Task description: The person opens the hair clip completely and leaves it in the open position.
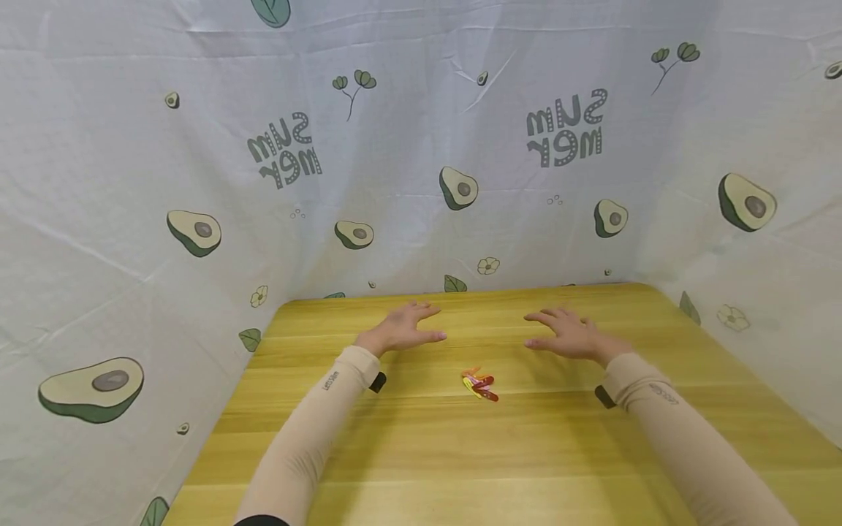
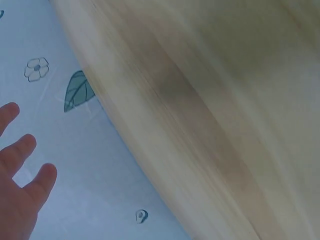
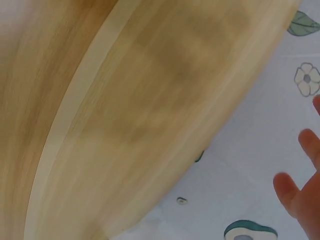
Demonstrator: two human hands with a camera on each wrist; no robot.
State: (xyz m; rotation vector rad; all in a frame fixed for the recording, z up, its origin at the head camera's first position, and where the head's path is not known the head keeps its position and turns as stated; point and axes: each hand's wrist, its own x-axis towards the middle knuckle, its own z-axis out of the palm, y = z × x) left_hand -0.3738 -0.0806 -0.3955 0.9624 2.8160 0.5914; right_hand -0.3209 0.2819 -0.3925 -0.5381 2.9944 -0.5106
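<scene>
A small pile of flat, elongated pieces (image 1: 482, 383) in red, yellow, orange and pink, shaped like hair clips, lies on the wooden table (image 1: 460, 453). Left of the pile and farther back, my left hand (image 1: 403, 329) is held over the table with its fingers spread and nothing in them. On the other side my right hand (image 1: 569, 334) mirrors it, thumb and fingers apart, holding nothing. Spread fingertips (image 2: 42, 182) show at the lower left of the left wrist view. The right wrist view has fingertips (image 3: 286, 187) at its right edge. The pile appears in neither wrist view.
A white curtain (image 1: 401, 146) printed with avocados, leaves and mirrored lettering hangs behind the table and along both sides. It meets the table's back edge (image 1: 473, 294). Dark wrist cameras (image 1: 378, 382) sit beneath both wrists, over beige sleeves (image 1: 309, 431).
</scene>
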